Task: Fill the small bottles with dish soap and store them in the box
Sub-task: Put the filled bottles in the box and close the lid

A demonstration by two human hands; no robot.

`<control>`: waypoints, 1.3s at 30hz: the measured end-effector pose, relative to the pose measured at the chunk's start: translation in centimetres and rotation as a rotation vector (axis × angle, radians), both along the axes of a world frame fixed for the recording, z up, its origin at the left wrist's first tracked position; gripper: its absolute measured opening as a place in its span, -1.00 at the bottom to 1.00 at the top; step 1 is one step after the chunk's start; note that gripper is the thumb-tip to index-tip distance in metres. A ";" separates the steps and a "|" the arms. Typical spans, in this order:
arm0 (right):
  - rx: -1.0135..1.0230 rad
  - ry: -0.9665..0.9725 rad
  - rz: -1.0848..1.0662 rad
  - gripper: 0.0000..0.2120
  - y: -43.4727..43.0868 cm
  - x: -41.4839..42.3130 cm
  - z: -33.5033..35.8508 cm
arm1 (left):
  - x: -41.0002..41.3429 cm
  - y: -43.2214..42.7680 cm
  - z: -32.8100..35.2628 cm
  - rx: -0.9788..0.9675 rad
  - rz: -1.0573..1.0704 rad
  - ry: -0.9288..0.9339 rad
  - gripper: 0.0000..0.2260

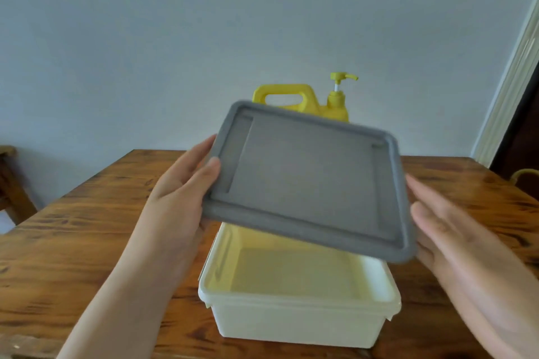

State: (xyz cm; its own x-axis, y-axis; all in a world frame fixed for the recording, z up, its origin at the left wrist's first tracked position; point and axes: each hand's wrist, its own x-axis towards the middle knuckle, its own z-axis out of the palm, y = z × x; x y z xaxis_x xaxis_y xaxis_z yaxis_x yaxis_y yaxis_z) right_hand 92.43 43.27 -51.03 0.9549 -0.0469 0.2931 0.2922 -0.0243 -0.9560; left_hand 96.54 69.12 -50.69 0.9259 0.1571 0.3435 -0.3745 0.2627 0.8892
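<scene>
Above the box (291, 325): I hold the grey lid (306, 181) tilted, clear of its rim.
Left hand (178, 186): grips the lid's left edge, thumb on top.
Right hand (449, 239): fingers straight, palm beside the lid's right edge; touch too blurred to tell.
Dish soap jug (338, 109): yellow, upright behind the lid on my wooden table (73, 227).

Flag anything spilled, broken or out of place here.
Nothing spilled or broken. The grey lid is off the white box, held tilted above it between the left hand and right hand. The yellow soap jug stands upright behind. No small bottles are in view.
</scene>
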 end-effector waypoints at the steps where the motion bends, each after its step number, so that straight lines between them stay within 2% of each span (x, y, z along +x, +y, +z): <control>1: 0.196 0.005 0.095 -0.54 -1.1 1.0 0.4 | 0.6 -0.1 0.3 0.051 -0.024 -0.026 -0.75; 3: 0.232 -0.033 0.011 -0.52 -1.9 1.9 1.7 | 1.9 -1.2 1.4 0.155 -0.090 -0.057 -0.75; 6: 0.239 -0.132 -0.116 -0.62 -5.2 4.0 0.9 | 3.6 -2.4 2.4 0.311 -0.218 -0.068 -0.70; 9: 0.313 -0.115 -0.286 -0.68 -10.8 7.0 -0.8 | 5.2 -2.0 1.3 0.494 -0.139 -0.084 -0.68; 12: 0.293 -0.031 -0.520 -0.69 -17.6 8.7 -5.5 | 6.6 0.7 -1.9 0.724 0.053 -0.081 -0.73; 15: 0.228 0.150 -0.620 -0.70 -22.8 8.5 -9.0 | 7.5 2.6 -5.2 0.947 0.204 0.002 -0.80; 19: 0.103 0.474 -0.613 -0.70 -23.8 7.9 -11.1 | 8.4 2.4 -7.3 0.943 0.097 0.166 -0.80; 21: -0.036 0.542 -0.602 -0.70 -22.6 8.3 -11.9 | 8.8 2.5 -7.4 0.890 0.019 0.243 -0.77; 25: -0.789 0.469 -0.721 -0.68 -20.3 8.2 -11.7 | 9.2 2.5 -7.5 0.739 -0.113 0.398 -0.66; 27: -1.080 0.455 -0.709 -0.66 -19.3 8.2 -11.9 | 9.4 2.7 -7.6 0.728 -0.130 0.406 -0.64; 28: -1.171 0.475 -0.701 -0.65 -18.6 8.4 -12.1 | 9.3 2.8 -7.6 0.738 -0.133 0.394 -0.63; 30: -1.231 0.533 -0.694 -0.61 -17.4 8.6 -11.9 | 9.2 2.9 -7.4 0.815 -0.129 0.353 -0.66; 32: -1.215 0.459 -0.719 -0.57 -16.1 8.9 -10.9 | 9.2 2.9 -7.1 0.919 -0.112 0.273 -0.72; 35: -1.114 0.111 -0.701 -0.64 -13.2 9.6 -8.1 | 9.6 2.6 -5.8 0.891 -0.060 0.156 -0.75; 36: -1.073 0.009 -0.642 -0.67 -11.8 9.7 -6.7 | 10.0 2.3 -5.3 0.886 -0.034 0.138 -0.82; 39: -1.014 -0.146 -0.362 -0.70 -7.0 11.1 -3.2 | 11.7 1.3 -3.5 1.050 0.045 0.090 -0.73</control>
